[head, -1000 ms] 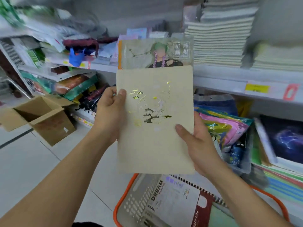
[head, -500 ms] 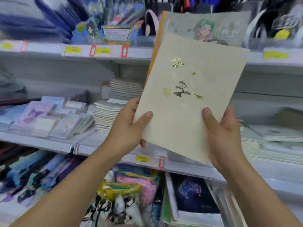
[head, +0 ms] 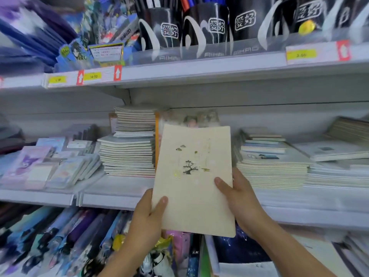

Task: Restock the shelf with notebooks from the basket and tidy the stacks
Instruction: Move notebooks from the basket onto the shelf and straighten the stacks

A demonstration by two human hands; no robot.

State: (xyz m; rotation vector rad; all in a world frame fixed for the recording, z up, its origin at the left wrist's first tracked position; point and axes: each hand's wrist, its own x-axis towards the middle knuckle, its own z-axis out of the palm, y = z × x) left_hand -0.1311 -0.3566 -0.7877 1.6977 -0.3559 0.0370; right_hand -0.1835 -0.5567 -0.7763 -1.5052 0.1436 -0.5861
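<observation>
Before the middle shelf (head: 119,198), the view has swung up from the basket, now out of sight, so the restocking has reached placement. Both hands have carried the cream notebook (head: 192,182) up level with the paper stacks: left hand (head: 148,218) pinches its lower left edge, right hand (head: 237,198) grips the right edge. Another notebook with an orange spine peeks out behind it. Pen holders (head: 201,27) above read "AIHAO"; a yellow price tag (head: 92,76) reads "10.00".
</observation>
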